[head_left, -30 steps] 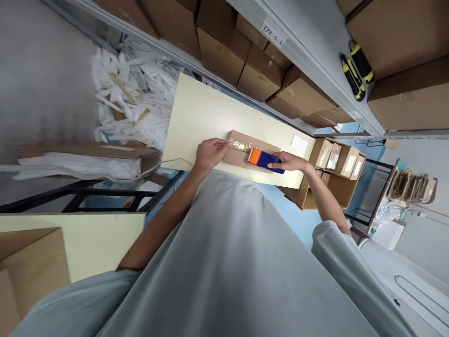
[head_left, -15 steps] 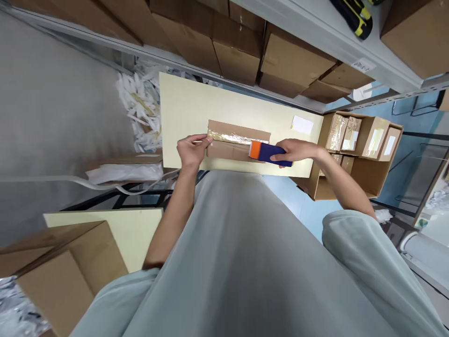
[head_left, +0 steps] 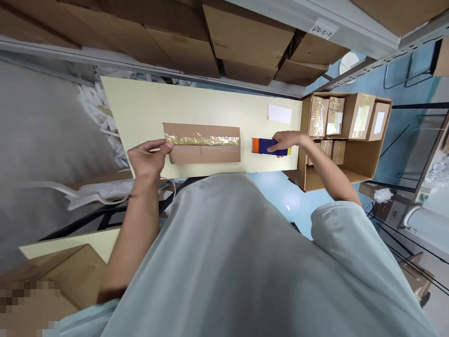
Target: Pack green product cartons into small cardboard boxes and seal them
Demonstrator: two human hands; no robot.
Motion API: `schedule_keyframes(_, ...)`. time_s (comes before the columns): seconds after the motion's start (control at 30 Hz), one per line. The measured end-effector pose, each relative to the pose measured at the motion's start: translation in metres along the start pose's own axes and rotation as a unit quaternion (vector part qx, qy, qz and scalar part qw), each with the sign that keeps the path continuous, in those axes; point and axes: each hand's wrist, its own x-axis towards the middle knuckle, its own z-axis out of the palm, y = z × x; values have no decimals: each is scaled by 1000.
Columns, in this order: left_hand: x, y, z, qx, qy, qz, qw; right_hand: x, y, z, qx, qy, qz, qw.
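A flat, narrow cardboard box (head_left: 203, 154) lies on the cream tabletop in front of me, a strip of shiny clear tape (head_left: 206, 140) running lengthwise across its top. At its left end, my left hand (head_left: 149, 157) pinches the edge by the tape with thumb and fingers. To the right of the box, apart from it, my right hand (head_left: 285, 140) grips a navy tape dispenser (head_left: 265, 146) with an orange front. The dispenser's orange end faces the box. My fingers cover part of its body.
A white label (head_left: 279, 113) lies at the tabletop's (head_left: 140, 103) right back. An open carton (head_left: 358, 175) holding several taped boxes stands at the right end. Shelving with cardboard boxes (head_left: 245, 35) hangs over the far edge. Another carton (head_left: 75, 267) sits at lower left.
The tape dispenser has come away from the box's right part, leaving a gap. Tape now shows along the box's full length. The view has shifted; my left hand stays at the left end.
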Motion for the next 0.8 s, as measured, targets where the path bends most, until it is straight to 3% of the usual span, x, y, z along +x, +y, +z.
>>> schedule_keyframes(0.1,-7,11,3,-9,28,-18,999,7,-26,10,-95,32,43,994)
schedule_keyframes(0.27,-9,18,4,-21,11,-37,999,5,-57,32,-161,106,62,979)
schedule_keyframes(0.47,-6,12,6,10,-9,-4,1000,24,-74,57,-163,147,77,973)
schedule_keyframes(0.67,-3,10,0,55,-31,15,998,40,-82,75,-205,218,179,937)
schedule_keyframes(0.73,-6,15,-3,86,-20,57,994,28,-82,73,-196,243,176,934)
schedule_keyframes(0.8,-14,29,1,97,-10,145,985,6,-85,63,-186,293,158,924)
